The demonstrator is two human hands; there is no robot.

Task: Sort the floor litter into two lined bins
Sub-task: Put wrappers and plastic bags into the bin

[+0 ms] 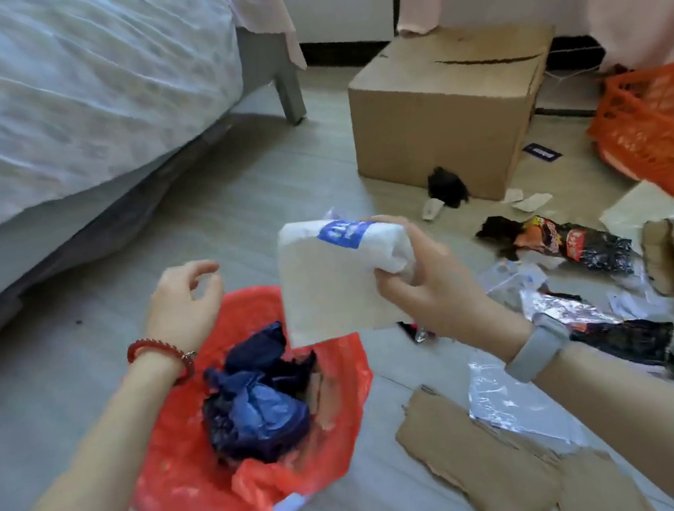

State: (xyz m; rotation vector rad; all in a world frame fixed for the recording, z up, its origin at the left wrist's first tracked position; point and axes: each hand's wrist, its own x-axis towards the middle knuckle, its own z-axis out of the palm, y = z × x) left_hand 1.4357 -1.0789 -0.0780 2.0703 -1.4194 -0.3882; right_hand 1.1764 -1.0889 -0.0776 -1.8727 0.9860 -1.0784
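A white paper packet [330,281] with a blue label is held in the grip of the right hand [423,283], fingers and thumb curled round its folded top edge, so that its lower corner hangs just above the far rim of the bin [174,500], which is lined with a red bag and stands on the floor near the bed [53,99]. The left hand [184,303] hovers over the bin's far-left rim with fingers loosely curled and nothing in it. A crumpled blue bag [256,409] already lies inside. The step in hand appears to be the drop, and it would be done best if the packet were carried a little nearer, over the middle of the opening, before the grip is relaxed; released from where it hangs, the broad sheet could catch the liner's edge and slide out. The liner could be steadied by the free hand. Cardboard scraps [478,454], a black snack wrapper [571,243] and foil [509,395] remain on the floor at the right, near the cardboard box [437,115]; a second bin cannot be made out.
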